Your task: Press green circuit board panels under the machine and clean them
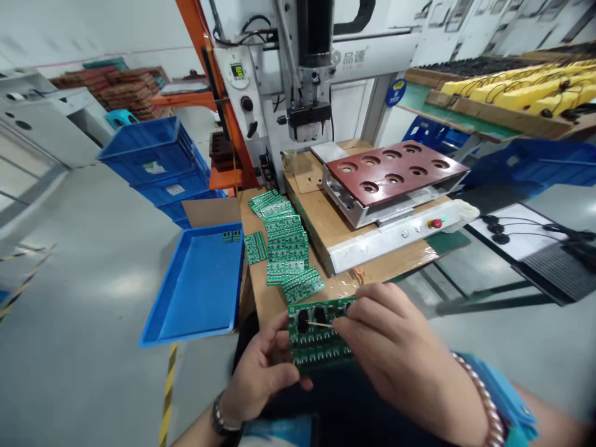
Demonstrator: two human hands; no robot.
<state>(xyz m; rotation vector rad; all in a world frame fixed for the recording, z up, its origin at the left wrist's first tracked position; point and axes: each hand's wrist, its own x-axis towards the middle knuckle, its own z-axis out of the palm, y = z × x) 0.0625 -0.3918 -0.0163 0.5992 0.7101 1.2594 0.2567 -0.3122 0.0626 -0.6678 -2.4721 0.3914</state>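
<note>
A green circuit board [321, 357] with black parts and rows of small silver components is held over my lap. My left hand [263, 366] grips its left edge, thumb at the lower corner and fingers behind. Pinched in my right hand [395, 347] is a thin pale stick, like a toothpick [319, 324], whose tip points at a black part on the board's upper left. My right fingers cover the board's upper right corner. Just beyond, several more green circuit boards [286, 239] lie overlapping on the wooden bench.
A blue tray [200, 285] with small board pieces [231, 236] stands left of the bench. Blue crates [153, 161] are stacked behind it. At the right rises a machine with a reddish fixture plate [395, 171] and a red button [435, 223]. Yellow parts [526, 87] sit farther right.
</note>
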